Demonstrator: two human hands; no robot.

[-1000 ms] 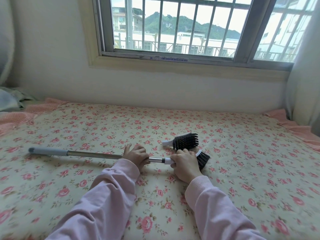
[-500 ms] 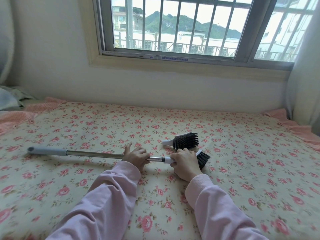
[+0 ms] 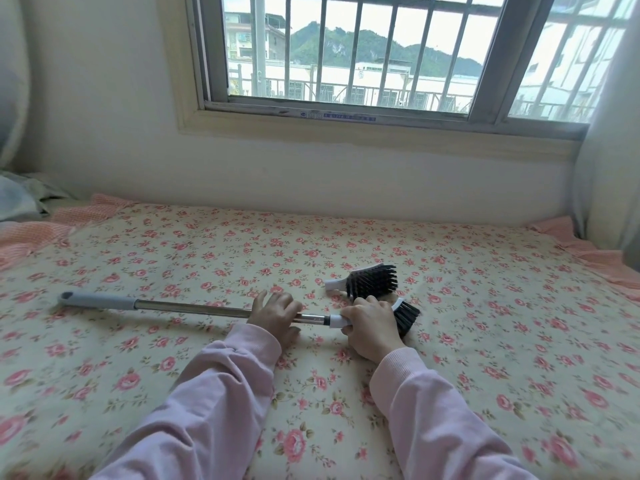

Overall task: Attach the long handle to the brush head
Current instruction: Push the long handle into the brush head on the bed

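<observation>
A long metal handle (image 3: pixel 194 308) with a grey grip at its left end lies across the flowered bedsheet (image 3: pixel 485 341). My left hand (image 3: pixel 275 315) is wrapped around the shaft near its right end. My right hand (image 3: pixel 372 327) grips a brush head (image 3: pixel 406 315) with black bristles and a white collar. The collar meets the tip of the handle between my hands. A second black-bristled brush head (image 3: pixel 369 281) with a white stub lies loose on the sheet just behind my right hand.
The bed runs up to a white wall under a barred window (image 3: pixel 363 57). A pink frilled edge (image 3: pixel 595 251) borders the sheet at the right and left. Bedding (image 3: pixel 17 195) is bunched at the far left.
Both hands keep their hold on the handle and the brush head. The grey end of the handle has shifted slightly; otherwise little has moved.
</observation>
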